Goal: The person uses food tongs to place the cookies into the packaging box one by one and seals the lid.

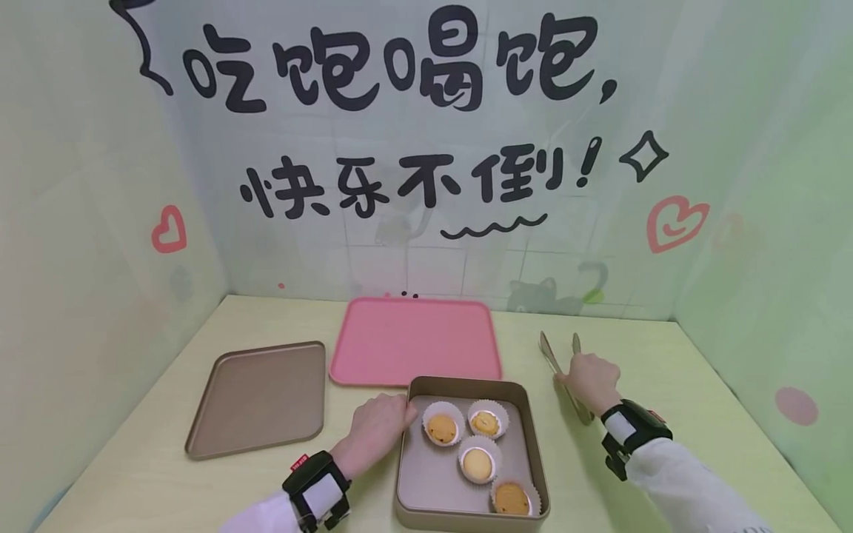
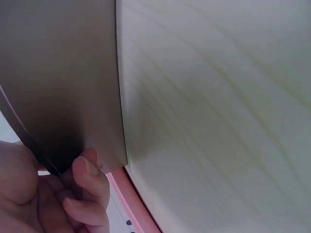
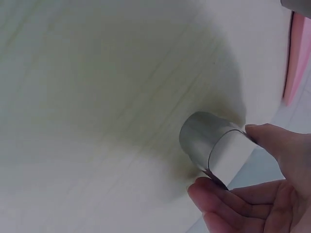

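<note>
A deep square bronze-coloured baking tin (image 1: 426, 488) stands at the front of the table, with several small round baked treats (image 1: 477, 465) in white paper cups inside it. My left hand (image 1: 381, 429) grips the left wall near its far corner; the left wrist view has the thumb and curled fingers (image 2: 90, 177) on either side of the rim. To the right of the tin, my right hand (image 1: 591, 381) holds metal tongs (image 3: 204, 133) between thumb and fingers. Their two arms point away toward the back wall, spread apart, and the rounded bend is toward me.
A pink tray (image 1: 413, 340) lies behind the tin. Left of it lies a shallow brown baking tray (image 1: 266, 400). Fabric walls (image 1: 426, 266) with lettering enclose the light wooden table (image 1: 360, 496) at the back and both sides.
</note>
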`<state>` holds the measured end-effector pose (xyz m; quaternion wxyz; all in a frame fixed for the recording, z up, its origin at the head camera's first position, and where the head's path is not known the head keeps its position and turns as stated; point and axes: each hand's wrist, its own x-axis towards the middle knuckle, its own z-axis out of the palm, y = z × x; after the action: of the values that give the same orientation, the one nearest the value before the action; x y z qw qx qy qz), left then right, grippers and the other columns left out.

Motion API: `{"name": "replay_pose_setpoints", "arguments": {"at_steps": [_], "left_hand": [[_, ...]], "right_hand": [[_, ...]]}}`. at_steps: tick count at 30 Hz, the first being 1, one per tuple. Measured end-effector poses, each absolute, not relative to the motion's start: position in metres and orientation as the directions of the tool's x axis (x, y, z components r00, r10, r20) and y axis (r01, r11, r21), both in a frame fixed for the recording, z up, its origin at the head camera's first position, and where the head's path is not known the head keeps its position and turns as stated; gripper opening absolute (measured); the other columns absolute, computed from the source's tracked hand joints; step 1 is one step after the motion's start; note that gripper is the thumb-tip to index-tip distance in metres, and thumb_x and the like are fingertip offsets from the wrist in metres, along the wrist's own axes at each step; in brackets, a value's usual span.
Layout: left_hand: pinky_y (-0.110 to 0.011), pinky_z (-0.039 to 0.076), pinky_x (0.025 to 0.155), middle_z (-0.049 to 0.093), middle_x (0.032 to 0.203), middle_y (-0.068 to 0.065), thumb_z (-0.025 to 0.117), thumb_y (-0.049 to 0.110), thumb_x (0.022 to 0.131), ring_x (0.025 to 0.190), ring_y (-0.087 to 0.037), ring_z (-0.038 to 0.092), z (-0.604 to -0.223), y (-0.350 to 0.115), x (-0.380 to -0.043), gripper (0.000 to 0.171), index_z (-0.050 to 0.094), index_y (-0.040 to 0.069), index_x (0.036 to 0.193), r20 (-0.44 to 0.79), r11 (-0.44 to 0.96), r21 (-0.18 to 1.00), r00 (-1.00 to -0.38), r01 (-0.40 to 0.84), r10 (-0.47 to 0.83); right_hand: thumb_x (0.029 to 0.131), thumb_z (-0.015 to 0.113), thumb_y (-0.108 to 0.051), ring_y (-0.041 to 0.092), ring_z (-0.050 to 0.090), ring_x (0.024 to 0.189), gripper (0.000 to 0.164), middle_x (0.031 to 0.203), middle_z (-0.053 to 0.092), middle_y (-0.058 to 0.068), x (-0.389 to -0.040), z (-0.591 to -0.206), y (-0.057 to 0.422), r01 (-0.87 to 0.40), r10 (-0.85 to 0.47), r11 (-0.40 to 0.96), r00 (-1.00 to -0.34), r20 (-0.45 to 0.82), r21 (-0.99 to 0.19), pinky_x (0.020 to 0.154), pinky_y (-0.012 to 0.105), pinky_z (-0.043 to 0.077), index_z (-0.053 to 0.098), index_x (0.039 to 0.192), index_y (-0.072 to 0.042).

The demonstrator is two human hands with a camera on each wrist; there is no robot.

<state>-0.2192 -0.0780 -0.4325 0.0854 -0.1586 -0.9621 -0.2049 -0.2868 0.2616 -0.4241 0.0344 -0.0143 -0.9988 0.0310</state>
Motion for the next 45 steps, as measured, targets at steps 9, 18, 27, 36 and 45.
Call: {"name": "replay_pose_setpoints", "arguments": {"at_steps": [9, 18, 27, 36, 45], "left_hand": [[-0.028, 0.028, 0.036, 0.029, 0.049, 0.004, 0.048, 0.017, 0.085, 0.045, -0.011, 0.033, -0.433, -0.079, -0.22, 0.033, 0.038, 0.013, 0.054, 0.235, 0.868, 0.358, -0.933, 0.343, 0.271], [-0.028, 0.029, 0.036, 0.03, 0.049, 0.004, 0.048, 0.017, 0.085, 0.045, -0.011, 0.033, -0.433, -0.082, -0.219, 0.033, 0.038, 0.013, 0.054, 0.241, 0.87, 0.355, -0.932, 0.343, 0.27], [-0.028, 0.028, 0.036, 0.029, 0.049, 0.005, 0.049, 0.017, 0.085, 0.045, -0.011, 0.033, -0.433, -0.082, -0.217, 0.033, 0.038, 0.013, 0.054, 0.232, 0.872, 0.365, -0.939, 0.326, 0.254], [-0.028, 0.029, 0.038, 0.031, 0.049, 0.004, 0.042, 0.033, 0.093, 0.044, -0.011, 0.036, -0.43, -0.091, -0.214, 0.041, 0.041, 0.014, 0.057, 0.192, 0.836, 0.435, -0.941, 0.335, 0.278], [-0.025, 0.031, 0.042, 0.036, 0.054, 0.003, 0.047, 0.024, 0.093, 0.044, -0.009, 0.034, -0.417, -0.143, -0.221, 0.02, 0.055, 0.006, 0.089, 0.18, 0.787, 0.534, -0.951, 0.309, 0.251]], "right_hand": [[0.079, 0.058, -0.051, 0.014, 0.037, 0.041, 0.055, 0.046, 0.032, -0.001, -0.282, -0.412, 0.256, 0.022, 0.021, 1.0, -0.997, 0.076, 0.007, 0.039, 0.026, 0.019, 0.036, 0.046, -0.013], [0.089, 0.05, -0.034, 0.012, 0.035, 0.041, 0.046, 0.047, 0.032, -0.002, -0.258, -0.386, 0.229, -0.098, -0.072, 0.969, -0.99, 0.118, -0.226, 0.037, 0.026, 0.023, 0.039, 0.051, -0.011], [0.09, 0.05, -0.03, 0.01, 0.038, 0.038, 0.038, 0.043, 0.044, -0.001, -0.223, -0.394, 0.195, -0.148, -0.203, 0.884, -0.976, -0.079, -0.443, 0.041, 0.025, 0.031, 0.052, 0.059, -0.008], [0.084, 0.051, -0.011, 0.009, 0.036, 0.037, 0.031, 0.04, 0.039, -0.006, -0.22, -0.404, 0.191, -0.197, -0.229, 0.889, -0.973, -0.028, -0.414, 0.04, 0.023, 0.028, 0.047, 0.053, -0.01], [0.081, 0.049, -0.008, 0.01, 0.034, 0.037, 0.029, 0.039, 0.038, -0.005, -0.219, -0.404, 0.193, -0.183, -0.21, 0.89, -0.978, -0.02, -0.418, 0.04, 0.023, 0.025, 0.046, 0.052, -0.009]]}}
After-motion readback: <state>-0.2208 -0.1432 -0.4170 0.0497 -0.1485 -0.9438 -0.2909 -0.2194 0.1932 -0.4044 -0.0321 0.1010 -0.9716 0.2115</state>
